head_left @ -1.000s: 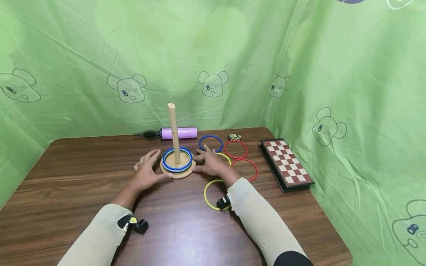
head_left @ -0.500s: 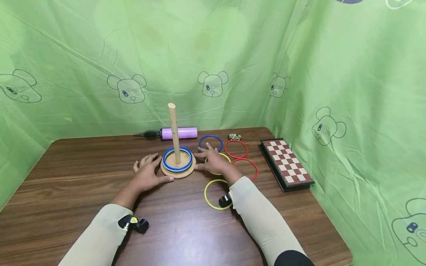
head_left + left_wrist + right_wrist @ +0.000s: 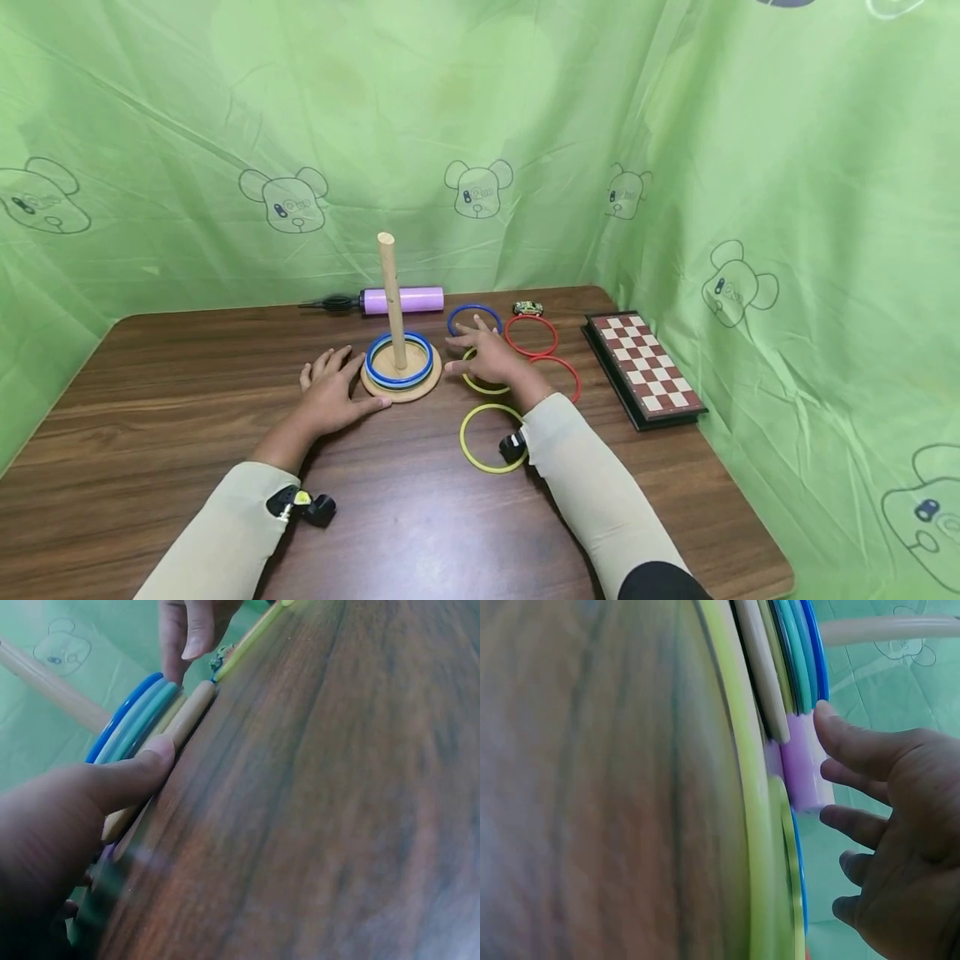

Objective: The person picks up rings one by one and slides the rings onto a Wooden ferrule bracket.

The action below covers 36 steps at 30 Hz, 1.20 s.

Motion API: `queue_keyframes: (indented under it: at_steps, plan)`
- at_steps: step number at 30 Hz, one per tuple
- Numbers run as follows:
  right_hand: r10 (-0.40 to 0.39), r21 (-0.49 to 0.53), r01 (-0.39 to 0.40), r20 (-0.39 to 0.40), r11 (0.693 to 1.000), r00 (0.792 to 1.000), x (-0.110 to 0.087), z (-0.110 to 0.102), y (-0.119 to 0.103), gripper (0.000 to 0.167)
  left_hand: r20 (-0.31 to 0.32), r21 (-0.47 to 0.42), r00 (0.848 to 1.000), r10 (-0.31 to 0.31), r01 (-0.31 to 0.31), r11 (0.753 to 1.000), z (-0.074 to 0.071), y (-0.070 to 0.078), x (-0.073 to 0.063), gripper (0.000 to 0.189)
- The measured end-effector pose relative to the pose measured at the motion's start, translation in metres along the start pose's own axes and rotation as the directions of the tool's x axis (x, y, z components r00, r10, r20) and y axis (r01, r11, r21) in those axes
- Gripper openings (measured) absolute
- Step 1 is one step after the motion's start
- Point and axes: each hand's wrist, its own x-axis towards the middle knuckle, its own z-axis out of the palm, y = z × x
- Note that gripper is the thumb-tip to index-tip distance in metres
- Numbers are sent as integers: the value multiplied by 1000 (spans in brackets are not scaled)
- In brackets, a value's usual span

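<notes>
A round wooden base (image 3: 405, 396) with an upright peg (image 3: 392, 292) stands on the table. Stacked around the peg are several rings, a blue ring (image 3: 400, 384) on top; teal rings (image 3: 146, 724) show below it in the left wrist view. My left hand (image 3: 332, 400) rests beside the base, its thumb (image 3: 154, 754) at the edge and fingers loosely spread. To the right of the stack, my right hand (image 3: 491, 358) is spread over a yellow ring (image 3: 480, 391), holding nothing. Its thumb points toward the base, a small gap away.
A second yellow ring (image 3: 462, 437) lies nearer, under the right wrist. Beyond are a loose blue ring (image 3: 475, 307), two overlapping red rings (image 3: 557, 337) and a toy car (image 3: 528, 308). A purple pump (image 3: 420, 300) lies behind the peg; a chessboard box (image 3: 647, 367) sits right.
My right hand has drawn away from the base to the right, uncovering more of the yellow ring. The left hand has barely moved, and the base and its rings stay put.
</notes>
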Motion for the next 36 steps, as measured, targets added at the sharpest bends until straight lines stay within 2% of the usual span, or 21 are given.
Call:
queue_keyframes:
  at_steps: [4,10,18,25,30,36]
  plan:
    - [19,-3,-19,-43,1000,999,0,-4,6,63,0,33,1000,0,0,999,1,1,-4,110]
    - [20,-9,-21,-64,1000,998,2,-7,11,66,46,91,997,-56,52,995,-1,4,-9,111]
    - [62,8,-61,-86,998,994,7,-19,14,76,53,105,997,-56,51,993,-2,6,-8,111]
    - [121,40,-119,-58,992,991,15,-40,25,78,62,103,996,-63,57,993,-2,5,-7,113]
    - [165,-11,-165,-58,986,985,23,-53,37,77,62,105,996,-61,54,993,-2,5,-6,114]
    - [207,-20,-208,-21,978,978,30,-57,52,76,73,102,995,-66,59,993,-2,5,-6,114]
